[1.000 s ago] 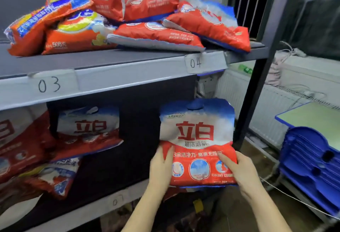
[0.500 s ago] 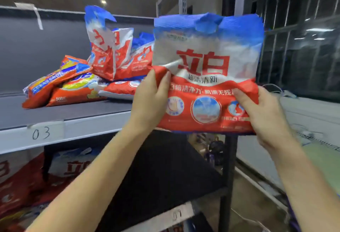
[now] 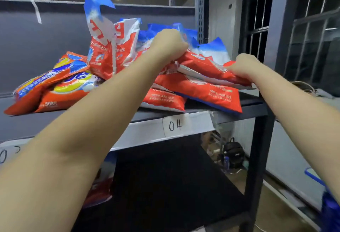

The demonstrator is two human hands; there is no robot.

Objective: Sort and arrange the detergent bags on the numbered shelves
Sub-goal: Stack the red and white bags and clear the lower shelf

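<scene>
A red, white and blue detergent bag (image 3: 207,64) lies flat on top of the pile above the label 04 (image 3: 175,125). My left hand (image 3: 170,45) grips its left edge and my right hand (image 3: 242,65) grips its right edge, fingers curled. Under it lie two more red bags (image 3: 206,92), one sticking out over the shelf's front edge. Behind the pile, further bags of the same kind (image 3: 110,47) stand upright. Orange and yellow bags (image 3: 53,84) lie on the same grey shelf (image 3: 147,130) towards the label 03 (image 3: 9,155).
A black upright post (image 3: 257,158) closes the shelf's right end. Below, a dark lower shelf holds a red bag (image 3: 99,189) at the left. A barred window (image 3: 303,38) is at the right, with cables and a dark bag (image 3: 233,152) on the floor.
Both hands lifted the bag from the lower shelf up past the 04 label and laid it flat on the pile. The camera tilted upward.
</scene>
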